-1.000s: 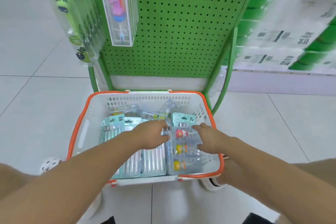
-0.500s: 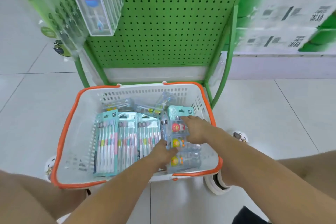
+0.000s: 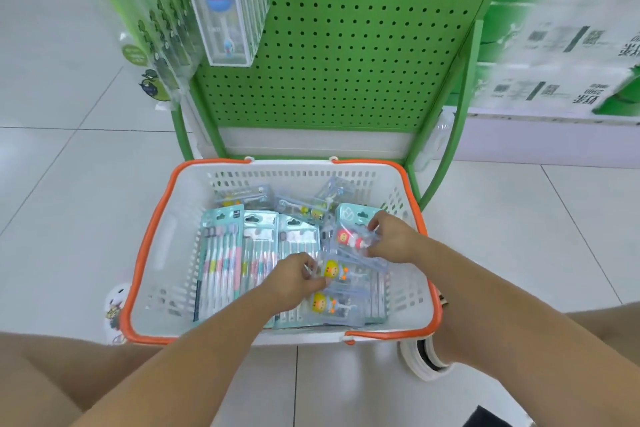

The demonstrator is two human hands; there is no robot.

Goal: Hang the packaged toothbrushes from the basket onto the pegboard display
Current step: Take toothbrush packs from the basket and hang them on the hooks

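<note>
Head view, looking down into a white basket with an orange rim, set on pale floor tiles directly in front of a green pegboard. Both hands are inside the basket, toward its right half. Right hand has fingers curled round a clear pack holding a red-capped character toothbrush, pinching its right edge; the pack sits tilted, raised slightly off the stack beneath. Left hand has fingers curled, pinching the left edge of a second clear pack with a yellow character toothbrush, just below the red one. A third yellow character pack lies nearer the basket's front wall, beside the left wrist. Left of the hands, three teal-carded multipacks of slim toothbrushes lie flat, side by side, across the basket's middle. More clear packs are jumbled against the basket's back wall. Above the basket, at the pegboard's upper left, a clear boxed pink character toothbrush hangs in a row of like boxes; left of that, blurred green-printed packs hang off the board's edge.
</note>
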